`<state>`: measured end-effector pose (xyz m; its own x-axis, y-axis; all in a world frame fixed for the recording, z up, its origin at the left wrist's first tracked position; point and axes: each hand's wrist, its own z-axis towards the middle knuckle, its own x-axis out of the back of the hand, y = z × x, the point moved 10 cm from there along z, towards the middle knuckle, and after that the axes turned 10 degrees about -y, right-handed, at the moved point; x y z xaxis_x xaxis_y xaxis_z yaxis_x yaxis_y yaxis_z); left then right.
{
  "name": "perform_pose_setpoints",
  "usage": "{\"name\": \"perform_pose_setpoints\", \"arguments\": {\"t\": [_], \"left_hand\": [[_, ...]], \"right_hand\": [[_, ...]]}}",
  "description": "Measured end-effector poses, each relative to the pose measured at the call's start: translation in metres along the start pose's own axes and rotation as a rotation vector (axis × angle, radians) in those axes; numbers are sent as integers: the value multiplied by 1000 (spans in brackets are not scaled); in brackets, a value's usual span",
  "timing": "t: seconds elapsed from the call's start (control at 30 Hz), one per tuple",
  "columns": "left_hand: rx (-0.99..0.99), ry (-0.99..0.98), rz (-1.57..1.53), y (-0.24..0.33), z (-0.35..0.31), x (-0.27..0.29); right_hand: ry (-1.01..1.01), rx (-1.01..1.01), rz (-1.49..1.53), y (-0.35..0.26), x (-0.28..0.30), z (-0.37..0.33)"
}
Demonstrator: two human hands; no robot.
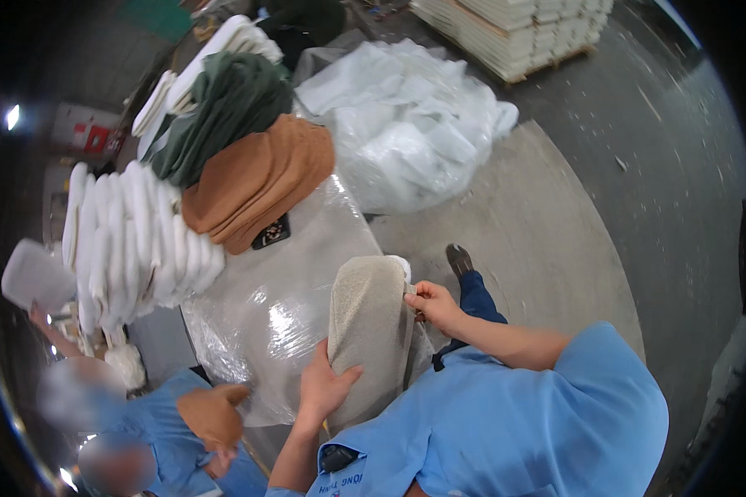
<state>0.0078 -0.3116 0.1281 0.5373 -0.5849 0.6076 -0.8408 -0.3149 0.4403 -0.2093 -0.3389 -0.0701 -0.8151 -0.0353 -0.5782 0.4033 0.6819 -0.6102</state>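
A beige-grey fabric cushion cover (pixel 366 331) stands tilted in front of me, with a strip of white padding (pixel 404 267) showing at its upper right corner. My left hand (pixel 327 383) grips its left side low down, the thumb lying across the fabric and the fingers mostly hidden behind it. At the right edge, near the white padding, my right hand (pixel 433 303) pinches the fabric border between thumb and fingers. The underside of the piece is out of sight.
A plastic-wrapped table (pixel 307 240) carries brown covers (pixel 261 178), green covers (pixel 224 112), white cushions (pixel 133 240) and a dark phone (pixel 272 233). A big bag of white padding (pixel 406 124) stands beyond. At lower left a co-worker holds a brown piece (pixel 211 414). Stacked pale boards (pixel 514 33) stand behind.
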Motion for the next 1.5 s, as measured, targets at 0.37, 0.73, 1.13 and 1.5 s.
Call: {"name": "perform_pose_setpoints", "arguments": {"t": [0.37, 0.73, 1.13, 1.5], "left_hand": [[-377, -310, 39, 95, 89, -10], [-316, -833, 903, 182, 235, -129], [-295, -1000, 1271, 179, 237, -162], [-179, -1032, 814, 143, 262, -155]], "right_hand": [[46, 127, 305, 35, 17, 6], [88, 182, 203, 37, 26, 3], [224, 158, 226, 32, 40, -3], [153, 147, 398, 44, 34, 10]]}}
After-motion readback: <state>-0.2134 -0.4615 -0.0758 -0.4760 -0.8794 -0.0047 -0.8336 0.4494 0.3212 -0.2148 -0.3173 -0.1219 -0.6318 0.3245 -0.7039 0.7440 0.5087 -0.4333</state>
